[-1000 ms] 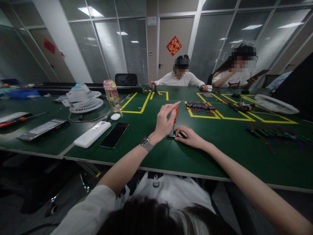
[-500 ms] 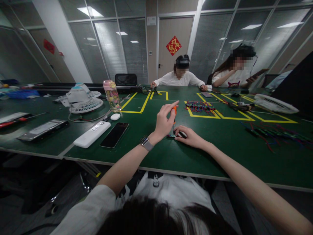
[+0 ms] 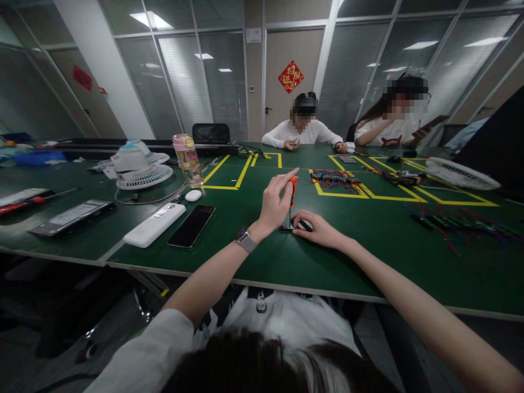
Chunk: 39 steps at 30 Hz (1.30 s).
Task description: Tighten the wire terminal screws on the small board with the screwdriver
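Observation:
My left hand (image 3: 275, 201), with a watch on its wrist, is closed around the orange handle of a screwdriver (image 3: 293, 186) that stands upright. Its shaft points down at a small dark flat piece (image 3: 286, 228) on the green table; whether the tip touches is too small to tell. On the right side of that piece, the fingertips of my right hand (image 3: 322, 231) pinch its edge. A small black-and-white object (image 3: 304, 225) shows beneath the right hand, partly hidden by the fingers.
Left of my hands lie a black phone (image 3: 191, 226), a white power bank (image 3: 154, 224) and a white earbud case (image 3: 194, 195). A pink bottle (image 3: 189, 161) and white fans (image 3: 141, 166) stand farther back. Wired boards (image 3: 335, 180) lie within yellow tape. Two people sit opposite.
The orange handle has turned slightly in my left hand, while both hands keep their places. Across the table, one person's hand has moved inward from the cables.

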### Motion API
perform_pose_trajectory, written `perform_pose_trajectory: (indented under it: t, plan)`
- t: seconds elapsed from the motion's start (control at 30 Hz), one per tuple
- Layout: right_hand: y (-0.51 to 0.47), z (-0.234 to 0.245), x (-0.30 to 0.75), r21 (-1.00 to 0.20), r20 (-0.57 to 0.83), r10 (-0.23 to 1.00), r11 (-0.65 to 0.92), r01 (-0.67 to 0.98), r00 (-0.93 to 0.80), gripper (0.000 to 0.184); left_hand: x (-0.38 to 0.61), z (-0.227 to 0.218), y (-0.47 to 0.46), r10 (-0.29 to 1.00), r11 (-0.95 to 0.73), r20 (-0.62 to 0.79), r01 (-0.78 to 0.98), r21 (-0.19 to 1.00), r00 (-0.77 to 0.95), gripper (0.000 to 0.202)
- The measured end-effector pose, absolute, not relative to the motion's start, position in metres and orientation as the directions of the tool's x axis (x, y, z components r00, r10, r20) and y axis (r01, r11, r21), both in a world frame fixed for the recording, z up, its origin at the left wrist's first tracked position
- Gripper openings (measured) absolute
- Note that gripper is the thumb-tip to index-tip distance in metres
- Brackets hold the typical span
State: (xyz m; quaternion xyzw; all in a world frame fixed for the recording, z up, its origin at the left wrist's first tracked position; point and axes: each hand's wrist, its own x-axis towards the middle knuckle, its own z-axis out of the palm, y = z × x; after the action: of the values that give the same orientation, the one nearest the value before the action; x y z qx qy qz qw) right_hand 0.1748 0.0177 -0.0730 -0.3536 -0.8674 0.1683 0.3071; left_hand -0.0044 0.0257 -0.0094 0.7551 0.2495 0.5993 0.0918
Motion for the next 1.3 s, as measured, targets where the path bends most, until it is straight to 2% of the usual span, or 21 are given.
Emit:
perform_pose_trajectory:
  t: [0.2,0.4,0.63,0.83,1.07,1.3]
  plan:
    - [0.0183,-0.0736,0.1748,-0.515,0.414,0.72,0.69,0.509,-0.557,0.009,-0.0031,-0.0087,0.0231,0.492,-0.837,0.867,0.32,0.444,0.082,0.024]
    - [0.0184,-0.0742,0.1752,-0.511,0.424,0.712,0.698,0.501,-0.559,0.008,-0.0042,-0.0085,0.0239,0.503,-0.85,0.855,0.255,0.461,0.128,0.033]
    - [0.0183,-0.0734,0.1752,-0.513,0.417,0.719,0.691,0.51,-0.556,0.008,-0.0037,-0.0076,0.0222,0.493,-0.839,0.867,0.304,0.452,0.074,0.023]
    - [0.0182,-0.0731,0.1749,-0.509,0.421,0.714,0.697,0.505,-0.56,0.008,-0.0037,-0.0077,0.0231,0.487,-0.862,0.862,0.232,0.45,0.139,0.031]
    - [0.0192,-0.0748,0.1753,-0.505,0.428,0.713,0.698,0.507,-0.555,0.007,-0.0028,-0.0072,0.0221,0.491,-0.838,0.868,0.311,0.448,0.073,0.021]
    - [0.0191,-0.0745,0.176,-0.509,0.417,0.712,0.698,0.504,-0.565,0.008,-0.003,-0.0094,0.0244,0.488,-0.864,0.86,0.225,0.451,0.151,0.032]
